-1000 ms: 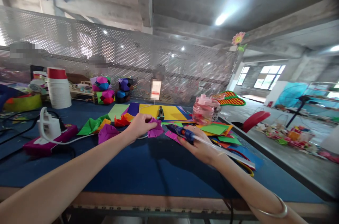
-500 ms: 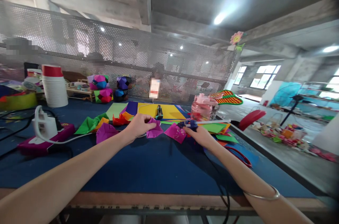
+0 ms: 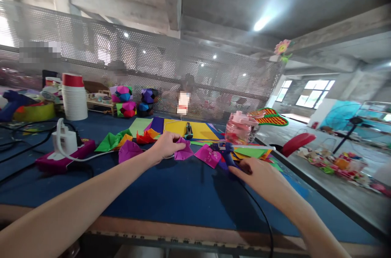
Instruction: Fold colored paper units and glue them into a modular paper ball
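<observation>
My left hand (image 3: 171, 146) pinches a small folded purple paper (image 3: 183, 150) above the table. Just right of that paper lies a flat magenta square of paper (image 3: 207, 156) with pale specks. A blue hot glue gun (image 3: 225, 150) rests with its nozzle over this square's edge, a long white glue stick (image 3: 253, 147) sticking out of its back. My right hand (image 3: 255, 170) is at the lower end of the gun's handle, fingers apart and not wrapped round it. Its far fingers are partly hidden.
Folded green (image 3: 111, 141), orange and purple papers lie to the left. A utility knife (image 3: 188, 130) sits on yellow sheets. Further out are a power strip (image 3: 65, 156), stacked paper cups (image 3: 75, 101), paper balls (image 3: 125, 99) and a pink jug (image 3: 240, 127). The gun's cord (image 3: 259, 205) crosses the table's front edge.
My right hand has loosened from the glue gun's handle and drawn back toward me and right. The gun now rests on the table. My left hand still holds the folded purple paper.
</observation>
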The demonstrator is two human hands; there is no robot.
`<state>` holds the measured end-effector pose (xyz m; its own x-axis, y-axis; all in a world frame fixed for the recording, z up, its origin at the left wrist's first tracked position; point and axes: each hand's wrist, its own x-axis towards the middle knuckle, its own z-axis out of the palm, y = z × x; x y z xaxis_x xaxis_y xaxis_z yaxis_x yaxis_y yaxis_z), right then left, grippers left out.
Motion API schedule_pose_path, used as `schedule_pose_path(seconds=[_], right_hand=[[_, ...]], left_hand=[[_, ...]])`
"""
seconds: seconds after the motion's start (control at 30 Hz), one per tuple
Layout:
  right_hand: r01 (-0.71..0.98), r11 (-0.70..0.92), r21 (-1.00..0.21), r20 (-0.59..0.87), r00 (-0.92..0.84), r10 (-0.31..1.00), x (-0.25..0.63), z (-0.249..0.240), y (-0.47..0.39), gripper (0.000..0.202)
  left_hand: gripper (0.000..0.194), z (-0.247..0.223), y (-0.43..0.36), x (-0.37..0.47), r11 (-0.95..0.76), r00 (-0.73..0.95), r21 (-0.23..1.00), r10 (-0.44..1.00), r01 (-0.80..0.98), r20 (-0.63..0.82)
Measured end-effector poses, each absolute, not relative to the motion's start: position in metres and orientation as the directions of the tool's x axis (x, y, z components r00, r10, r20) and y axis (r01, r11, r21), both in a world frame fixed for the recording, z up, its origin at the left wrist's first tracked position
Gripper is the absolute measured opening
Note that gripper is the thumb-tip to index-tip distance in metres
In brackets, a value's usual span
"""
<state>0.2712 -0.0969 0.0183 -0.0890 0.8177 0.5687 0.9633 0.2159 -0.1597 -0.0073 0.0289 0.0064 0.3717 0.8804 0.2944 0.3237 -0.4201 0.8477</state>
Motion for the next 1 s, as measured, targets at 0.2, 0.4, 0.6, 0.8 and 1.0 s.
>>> schedule_pose_path(seconds=[0.2, 0.4, 0.6, 0.8, 1.0], right_hand=[[0.842, 0.381, -0.382, 0.395, -0.223, 0.891, 0.213, 0.032, -0.119, 0.030], [0.597, 0.362, -0.716, 0.326, -0.173, 0.929, 0.180, 0.036, -0.038, 0.026], [0.125, 0.144, -0.982, 0.110, -0.248, 0.963, 0.170, 0.020, -0.004, 0.042], [0.043, 0.114, -0.993, 0.095, -0.315, 0.944, 0.176, 0.009, -0.011, 0.045], [0.145, 0.197, -0.970, 0.144, -0.311, 0.939, 0.178, 0.009, -0.012, 0.045]], left_hand=[[0.015, 0.011, 0.024, -0.006, -0.362, 0.425, 0.910, 0.870, 0.202, 0.251], [0.023, 0.007, 0.030, -0.010, -0.422, 0.510, 0.893, 0.809, 0.160, 0.291], [0.023, 0.010, 0.030, -0.014, -0.452, 0.521, 0.864, 0.804, 0.224, 0.286], [0.023, 0.005, 0.031, -0.011, -0.518, 0.553, 0.820, 0.768, 0.242, 0.323], [0.021, 0.000, 0.033, -0.010, -0.553, 0.591, 0.791, 0.739, 0.260, 0.322]])
